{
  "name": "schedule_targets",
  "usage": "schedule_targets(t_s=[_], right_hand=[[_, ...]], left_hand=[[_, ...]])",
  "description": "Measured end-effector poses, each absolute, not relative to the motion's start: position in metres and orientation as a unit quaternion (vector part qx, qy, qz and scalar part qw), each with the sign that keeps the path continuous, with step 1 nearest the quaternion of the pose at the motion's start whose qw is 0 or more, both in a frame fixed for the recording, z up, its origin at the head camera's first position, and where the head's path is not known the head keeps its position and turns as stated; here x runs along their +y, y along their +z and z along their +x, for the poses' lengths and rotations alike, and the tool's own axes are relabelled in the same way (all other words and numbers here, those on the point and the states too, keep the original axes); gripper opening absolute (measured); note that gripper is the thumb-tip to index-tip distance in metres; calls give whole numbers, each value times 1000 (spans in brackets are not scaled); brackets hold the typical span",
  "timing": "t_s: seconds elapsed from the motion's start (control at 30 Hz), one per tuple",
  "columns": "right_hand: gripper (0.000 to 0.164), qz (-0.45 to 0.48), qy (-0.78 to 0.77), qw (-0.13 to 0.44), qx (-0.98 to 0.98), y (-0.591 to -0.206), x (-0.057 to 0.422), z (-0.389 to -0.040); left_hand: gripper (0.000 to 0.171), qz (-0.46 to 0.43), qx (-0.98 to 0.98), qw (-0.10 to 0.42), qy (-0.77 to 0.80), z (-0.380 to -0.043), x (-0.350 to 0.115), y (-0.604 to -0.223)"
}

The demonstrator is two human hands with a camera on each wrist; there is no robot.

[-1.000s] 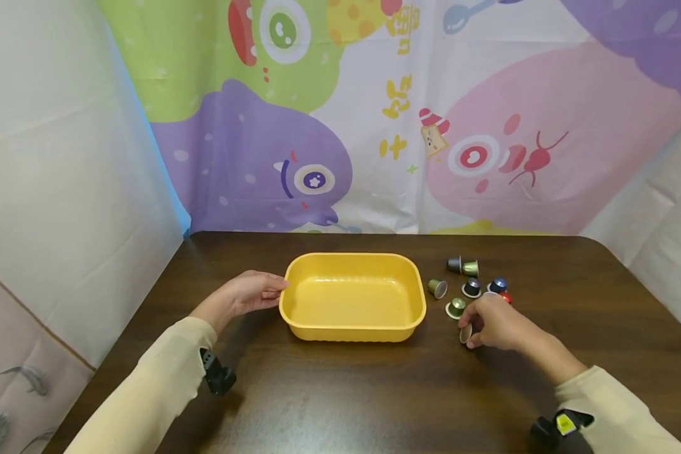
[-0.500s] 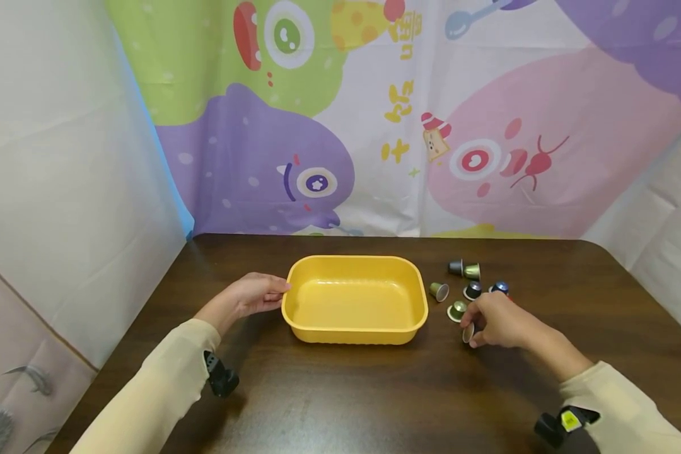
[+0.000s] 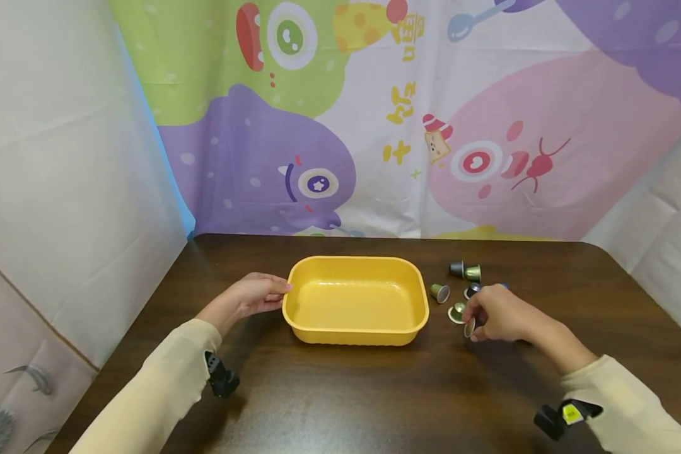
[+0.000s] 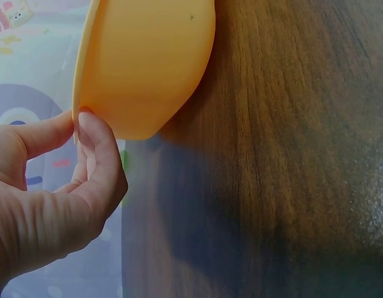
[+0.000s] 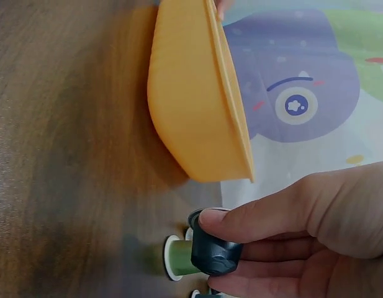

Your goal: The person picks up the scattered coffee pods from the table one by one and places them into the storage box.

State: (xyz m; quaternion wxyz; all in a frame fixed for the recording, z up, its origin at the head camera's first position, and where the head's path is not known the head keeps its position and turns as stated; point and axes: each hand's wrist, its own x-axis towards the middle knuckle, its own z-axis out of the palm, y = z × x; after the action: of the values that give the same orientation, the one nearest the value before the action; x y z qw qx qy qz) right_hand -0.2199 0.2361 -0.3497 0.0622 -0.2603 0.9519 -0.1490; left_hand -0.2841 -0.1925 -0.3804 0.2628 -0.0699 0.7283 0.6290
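My left hand [image 3: 250, 295] pinches the left rim of a yellow plastic tub [image 3: 354, 337]; in the left wrist view thumb and fingers meet on its edge. The inside of the tub is bare. Right of the tub, my right hand [image 3: 506, 316] holds a dark coffee capsule [image 5: 216, 253] between thumb and fingers, its pale lid [image 3: 469, 328] turned toward the tub in the head view. Just beside these fingertips is a green capsule [image 3: 457, 312] standing lid down. Another green capsule [image 3: 439, 292] lies on its side nearer the tub.
Farther back on the brown table [image 3: 340, 397] lie a dark grey capsule [image 3: 456, 269] and a light green capsule [image 3: 473, 273], end to end. A black capsule [image 3: 472, 290] and a blue one [image 3: 505, 285] are partly hidden by my right hand. A cartoon-printed curtain [image 3: 374, 157] hangs behind the table.
My right hand has risen slightly with the dark capsule and now covers the red capsule and most of the blue one. The left hand stays at the tub; the head view shifted slightly.
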Motion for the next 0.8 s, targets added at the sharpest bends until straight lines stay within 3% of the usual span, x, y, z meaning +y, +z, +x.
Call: schedule_targets(t_s=[0.6, 0.8], right_hand=[[15, -331, -166, 11, 929, -342, 234, -228], [18, -363, -173, -63, 914, -347, 231, -231]], left_hand=[[42, -85, 734, 255, 623, -284, -191, -379], [40, -83, 737, 253, 621, -284, -191, -379]])
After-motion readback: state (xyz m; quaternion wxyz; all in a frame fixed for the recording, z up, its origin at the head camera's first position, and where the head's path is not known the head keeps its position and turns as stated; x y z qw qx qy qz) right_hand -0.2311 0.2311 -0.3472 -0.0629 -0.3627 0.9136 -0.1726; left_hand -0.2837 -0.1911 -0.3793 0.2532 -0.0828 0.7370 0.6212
